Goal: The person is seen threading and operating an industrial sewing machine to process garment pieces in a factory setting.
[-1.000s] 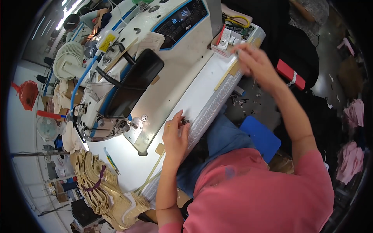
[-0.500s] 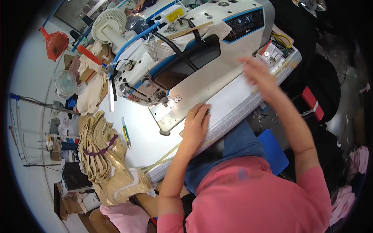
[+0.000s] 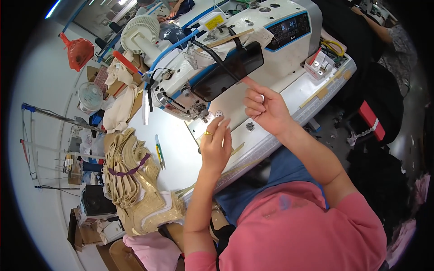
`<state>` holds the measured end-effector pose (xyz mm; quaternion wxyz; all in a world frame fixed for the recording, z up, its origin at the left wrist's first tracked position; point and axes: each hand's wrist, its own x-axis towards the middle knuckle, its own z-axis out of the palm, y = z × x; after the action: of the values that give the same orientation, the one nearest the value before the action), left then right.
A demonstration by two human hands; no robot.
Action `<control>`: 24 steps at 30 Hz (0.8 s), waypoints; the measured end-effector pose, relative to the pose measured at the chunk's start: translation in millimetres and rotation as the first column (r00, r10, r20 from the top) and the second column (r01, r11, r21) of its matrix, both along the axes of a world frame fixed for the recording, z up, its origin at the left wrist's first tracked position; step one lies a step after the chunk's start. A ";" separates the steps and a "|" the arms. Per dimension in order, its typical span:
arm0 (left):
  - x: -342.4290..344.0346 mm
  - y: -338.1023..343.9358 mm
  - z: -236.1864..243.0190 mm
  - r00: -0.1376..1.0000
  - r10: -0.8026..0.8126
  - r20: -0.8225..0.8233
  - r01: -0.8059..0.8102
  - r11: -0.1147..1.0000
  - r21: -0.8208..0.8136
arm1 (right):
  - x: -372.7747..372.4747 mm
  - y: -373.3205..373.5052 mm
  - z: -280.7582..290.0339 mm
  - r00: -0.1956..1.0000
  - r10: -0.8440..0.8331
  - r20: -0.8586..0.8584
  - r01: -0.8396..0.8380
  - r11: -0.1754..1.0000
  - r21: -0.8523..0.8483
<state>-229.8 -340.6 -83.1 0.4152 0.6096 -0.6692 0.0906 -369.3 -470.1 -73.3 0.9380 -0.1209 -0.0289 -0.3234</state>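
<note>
My right hand (image 3: 270,109) is raised in front of the sewing machine (image 3: 287,58). Its index finger reaches to the lower edge of a dark phone (image 3: 228,73) strapped to the machine's arm. The other fingers curl in around a small white round piece (image 3: 261,98) that looks like a bobbin. Fingers apart and holding nothing, my left hand (image 3: 214,147) hovers near the needle area (image 3: 202,112). A small metal bobbin case (image 3: 250,127) lies on the white table below my right hand.
Thread snips (image 3: 160,152) lie left on the table. Beyond them sits a bundle of beige cut pieces tied with a purple strip (image 3: 129,171). A small box (image 3: 317,66) with bobbins stands at the right end. A ruler strip (image 3: 253,163) edges the table.
My right hand has come from near the bobbin box to the phone. My left hand has lifted off the table and let go of the bobbin case, which now lies in the open.
</note>
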 end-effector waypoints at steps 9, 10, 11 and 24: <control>17.9 -15.9 50.7 0.849 0.302 0.433 -0.187 0.939 -0.288 | -0.7 2.0 0.9 0.998 -0.040 -0.039 0.041 0.999 0.022; 19.7 -14.9 51.7 0.847 0.302 0.437 -0.185 0.939 -0.289 | -0.6 2.8 1.2 0.999 -0.041 -0.034 0.041 0.999 0.021; 22.0 -13.5 51.8 0.839 0.322 0.437 -0.204 0.933 -0.297 | -0.5 4.4 1.5 0.999 -0.040 -0.037 0.041 0.999 0.013; 26.8 -1.4 49.3 0.783 0.353 0.512 -0.240 0.931 -0.274 | 7.0 3.9 -8.7 0.985 -0.113 -0.129 0.105 0.992 -0.065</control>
<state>-203.0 -342.0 -33.8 0.2415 0.6117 -0.6435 0.3918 -362.4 -466.2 -82.0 0.9149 -0.1705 0.0306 -0.3647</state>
